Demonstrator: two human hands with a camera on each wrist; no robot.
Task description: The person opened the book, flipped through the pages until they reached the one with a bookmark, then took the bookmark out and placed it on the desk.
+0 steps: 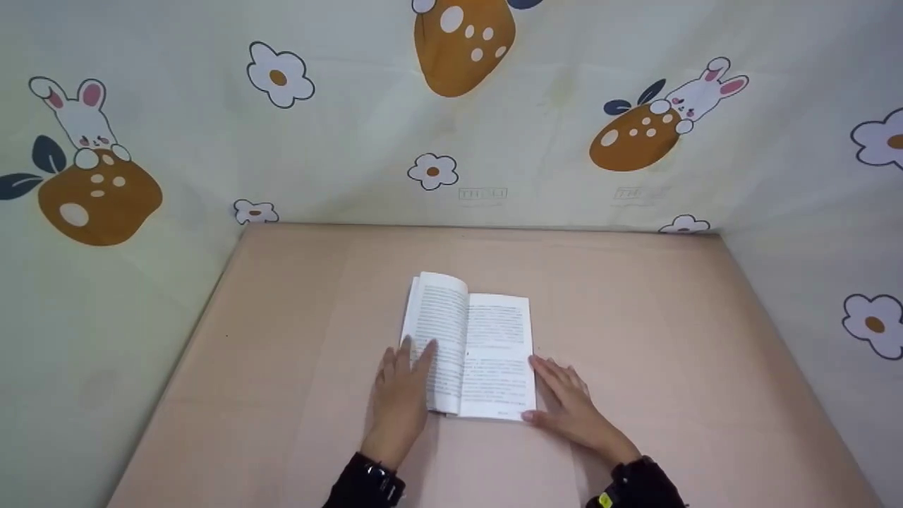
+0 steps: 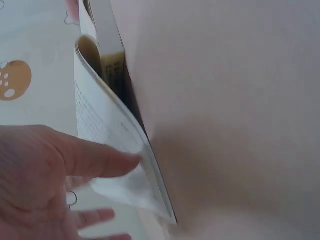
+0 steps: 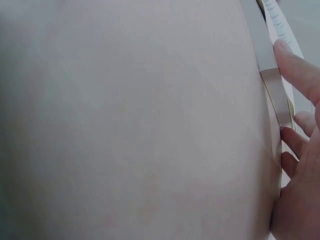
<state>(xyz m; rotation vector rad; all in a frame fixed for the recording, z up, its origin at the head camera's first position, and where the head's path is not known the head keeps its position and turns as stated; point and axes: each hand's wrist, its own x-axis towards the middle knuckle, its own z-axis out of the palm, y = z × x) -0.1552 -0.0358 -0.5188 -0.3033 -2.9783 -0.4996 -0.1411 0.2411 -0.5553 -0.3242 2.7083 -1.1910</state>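
An open book (image 1: 495,360) lies with printed pages facing up. Its left-hand leaves (image 1: 441,310) bow upward near the spine, and the left wrist view shows a hollow under the curved leaves (image 2: 107,110). My left hand (image 1: 401,395) is at the book's left side, fingers spread; its thumb (image 2: 112,161) lies over the left page near the lower edge. My right hand (image 1: 571,406) rests against the right side, thumb at the lower right corner, fingers along the outer edge. In the right wrist view, its fingertips (image 3: 289,135) touch the thick page block (image 3: 267,65).
The book lies on a pale pinkish-brown table (image 1: 282,339). A light cloth (image 1: 353,141) printed with rabbits, brown fruit and flowers rises behind it and along both sides. Dark sleeves (image 1: 363,483) cover the wrists.
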